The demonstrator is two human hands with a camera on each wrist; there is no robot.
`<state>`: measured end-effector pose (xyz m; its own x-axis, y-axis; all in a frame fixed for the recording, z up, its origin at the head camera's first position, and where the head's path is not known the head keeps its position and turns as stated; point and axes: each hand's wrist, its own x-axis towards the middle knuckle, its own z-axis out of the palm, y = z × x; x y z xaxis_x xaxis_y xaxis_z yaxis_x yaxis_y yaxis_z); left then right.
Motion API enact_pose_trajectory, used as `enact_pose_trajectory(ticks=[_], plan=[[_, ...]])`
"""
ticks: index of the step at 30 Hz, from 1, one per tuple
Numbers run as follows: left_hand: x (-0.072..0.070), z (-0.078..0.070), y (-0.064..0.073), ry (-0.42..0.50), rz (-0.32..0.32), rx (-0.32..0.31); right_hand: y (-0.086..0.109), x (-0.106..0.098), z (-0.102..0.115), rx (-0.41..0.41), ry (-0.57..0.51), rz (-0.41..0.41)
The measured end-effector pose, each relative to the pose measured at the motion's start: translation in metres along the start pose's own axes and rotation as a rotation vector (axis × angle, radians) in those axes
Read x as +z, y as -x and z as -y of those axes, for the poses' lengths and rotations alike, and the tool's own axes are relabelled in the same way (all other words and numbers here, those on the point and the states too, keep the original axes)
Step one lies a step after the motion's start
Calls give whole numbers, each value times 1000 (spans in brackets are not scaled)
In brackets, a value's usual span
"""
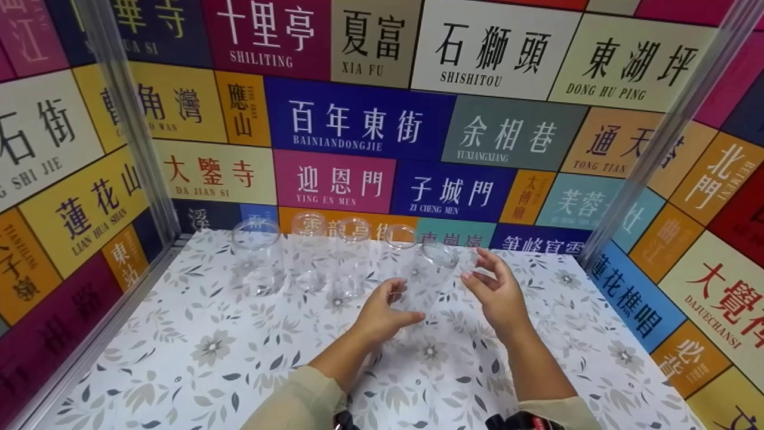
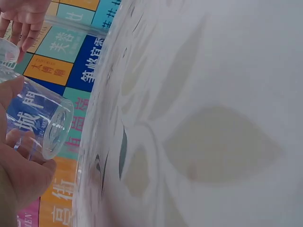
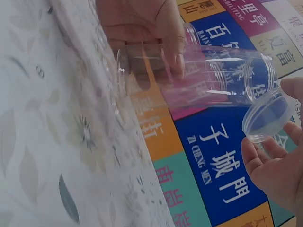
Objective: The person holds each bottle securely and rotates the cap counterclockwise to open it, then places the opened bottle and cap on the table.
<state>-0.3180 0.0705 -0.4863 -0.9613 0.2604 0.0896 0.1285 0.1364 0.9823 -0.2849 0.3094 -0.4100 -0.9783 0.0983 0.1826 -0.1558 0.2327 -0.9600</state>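
Note:
A clear plastic jar tilts over the patterned tabletop, its round mouth up and toward the right. My left hand grips it low down, thumb on the near side and fingers behind. In the right wrist view the jar looks see-through, with nothing inside. My right hand holds a clear round lid by its edge, between thumb and fingers. That lid is right at the jar's mouth and slanted to it. From the left wrist view, the lid shows only in part, beside the right hand.
Several more clear jars stand in a row along the back: a wide jar at the left, slimmer jars beside it, and another just behind the held one. Panels printed with place names enclose the table at back and sides.

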Motion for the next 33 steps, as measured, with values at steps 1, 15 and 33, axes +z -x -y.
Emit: enact_pose_trajectory(ticks=[1, 15, 33], plan=[[3, 0, -2, 0, -1, 3, 0, -4, -1, 9, 6, -6], [39, -1, -30, -104, -31, -6, -4, -60, -42, 174, 24, -123], [63, 9, -52, -183, -46, -55, -2, -102, -78, 429, 254, -28]])
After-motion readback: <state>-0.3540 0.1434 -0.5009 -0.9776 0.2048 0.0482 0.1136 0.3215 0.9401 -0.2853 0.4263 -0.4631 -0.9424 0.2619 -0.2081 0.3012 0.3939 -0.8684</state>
